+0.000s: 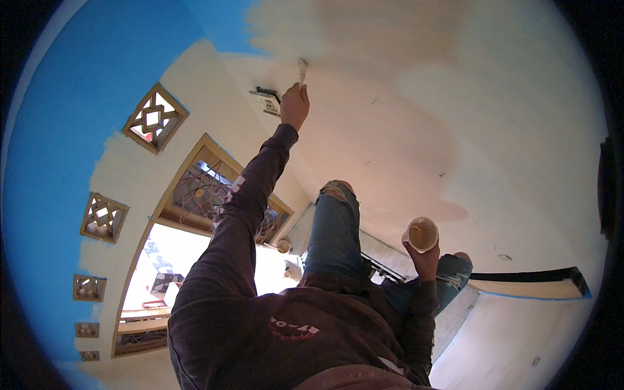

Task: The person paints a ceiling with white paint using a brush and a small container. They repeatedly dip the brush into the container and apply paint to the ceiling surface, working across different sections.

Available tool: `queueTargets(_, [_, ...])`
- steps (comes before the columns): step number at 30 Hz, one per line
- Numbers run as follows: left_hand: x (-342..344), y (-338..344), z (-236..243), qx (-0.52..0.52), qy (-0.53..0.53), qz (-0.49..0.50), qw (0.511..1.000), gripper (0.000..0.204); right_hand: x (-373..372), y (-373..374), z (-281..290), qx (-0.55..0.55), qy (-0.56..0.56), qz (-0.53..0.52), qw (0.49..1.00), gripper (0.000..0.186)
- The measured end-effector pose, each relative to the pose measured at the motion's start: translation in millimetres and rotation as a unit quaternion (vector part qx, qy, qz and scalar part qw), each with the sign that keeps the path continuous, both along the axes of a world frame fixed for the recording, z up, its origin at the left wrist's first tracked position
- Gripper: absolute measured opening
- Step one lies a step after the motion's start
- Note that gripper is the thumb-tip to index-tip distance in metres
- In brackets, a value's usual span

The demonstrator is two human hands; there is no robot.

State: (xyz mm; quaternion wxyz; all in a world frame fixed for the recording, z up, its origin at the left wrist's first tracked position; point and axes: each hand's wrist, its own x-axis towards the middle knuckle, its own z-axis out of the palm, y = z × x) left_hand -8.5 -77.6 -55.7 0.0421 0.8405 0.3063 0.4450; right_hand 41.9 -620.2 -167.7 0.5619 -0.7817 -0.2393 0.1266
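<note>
The room around us has a bright blue wall with cream patches on it, and a big pale wall where a darker, pinkish patch looks damp. We see little holes with criss-cross bars on the blue side. Our hands are far apart: the left hand is wrapped around a brush, up near the blue edge, and the right hand is curled around a cup down by our knee. We think the cup could spill if it tips more, since its top is open. The brush might smear the wall box if it slips, because they are so close. The brush is thin and pale, with a dark tip; we can't tell if it touches the wall. The cup is white and round, with brownish stuff inside.
</note>
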Motion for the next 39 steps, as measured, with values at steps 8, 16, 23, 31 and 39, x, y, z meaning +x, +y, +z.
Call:
queueTargets(8, [-44.5,41.7,10.2,-0.089,-0.074,0.1,0.988,0.03,-2.5,-2.7,6.3,-0.001,0.001,-0.019,1.0,0.071])
queueTargets(16, [-7.8,117.3,25.0,-0.029,0.005,0.127,0.992,0.039,-0.6,3.4,0.2,-0.002,-0.005,-0.005,1.0,0.071])
queueTargets(23, [19.3,21.2,16.6,-0.003,-0.034,0.036,0.999,0.033,-1.9,1.3,6.0,-0.015,0.002,-0.004,1.0,0.071])
queueTargets(31, [-24.7,-24.0,13.7,-0.031,-0.051,0.012,0.998,0.023,-1.7,1.0,5.6,-0.003,0.014,-0.011,1.0,0.071])
queueTargets(39, [12.2,29.1,-3.1,-0.036,-0.02,0.067,0.997,0.027,-1.0,2.0,7.6,-0.002,0.009,-0.001,1.0,0.072])
